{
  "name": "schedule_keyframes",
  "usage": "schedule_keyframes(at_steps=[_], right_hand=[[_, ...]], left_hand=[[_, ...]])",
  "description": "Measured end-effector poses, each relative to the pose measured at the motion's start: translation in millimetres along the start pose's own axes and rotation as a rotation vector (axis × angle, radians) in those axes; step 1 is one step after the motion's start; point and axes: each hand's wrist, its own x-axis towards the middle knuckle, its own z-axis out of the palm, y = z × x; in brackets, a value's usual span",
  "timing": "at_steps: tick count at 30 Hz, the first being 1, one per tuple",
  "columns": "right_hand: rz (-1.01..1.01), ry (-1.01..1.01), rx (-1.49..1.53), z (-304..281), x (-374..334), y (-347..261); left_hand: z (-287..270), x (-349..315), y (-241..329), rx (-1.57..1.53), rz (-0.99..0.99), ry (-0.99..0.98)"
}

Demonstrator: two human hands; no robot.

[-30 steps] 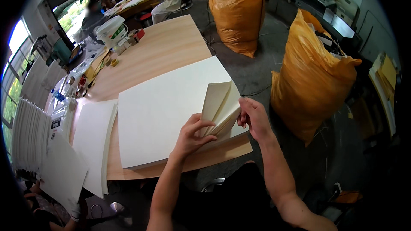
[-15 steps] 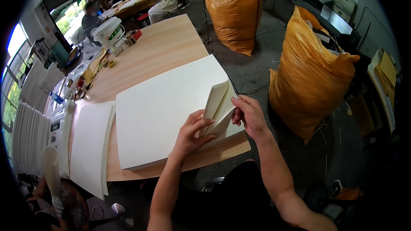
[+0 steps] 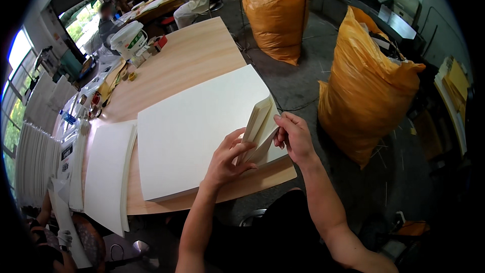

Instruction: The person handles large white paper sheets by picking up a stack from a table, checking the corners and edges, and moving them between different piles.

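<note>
A dark workshop floor lies beside a pale wooden counter stretching toward eleven o'clock; bulging orange bags stand at one and three o'clock. On the counter's near part rests a thick stack of large white paper. At its three o'clock corner, several sheets bend upward. The left hand, half open, touches them with curved fingers; the right hand pinches their edge, thumb against forefinger.

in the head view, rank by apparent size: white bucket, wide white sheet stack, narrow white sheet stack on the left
1. wide white sheet stack
2. narrow white sheet stack
3. white bucket, though it stands farther away
</note>
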Motion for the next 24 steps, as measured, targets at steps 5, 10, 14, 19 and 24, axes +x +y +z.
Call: schedule_keyframes(at_steps=[5, 10, 14, 19, 24], right_hand=[[-0.013, -0.032, 0.039, -9.1, -4.7, 0.2], [-0.751, 0.333, -0.860, -21.7, -35.1, 29.9], [-0.834, -0.044, -1.273, -32.4, -43.1, 51.5], [-0.239, -0.362, -1.108, -33.9, -46.6, 51.7], [-0.405, -0.243, -1.182, -27.7, -46.9, 56.7]], left_hand=[[-3.0, -1.9, -7.3, -0.017, -0.040, 0.025], [-2.3, -1.2, -6.3, -0.046, -0.086, 0.042], [2.9, -5.4, -11.1, 0.031, -0.080, -0.050], [6.9, -7.5, -9.5, 0.507, 0.192, -0.168], [9.0, 1.5, -8.2, 0.481, 0.167, -0.115]])
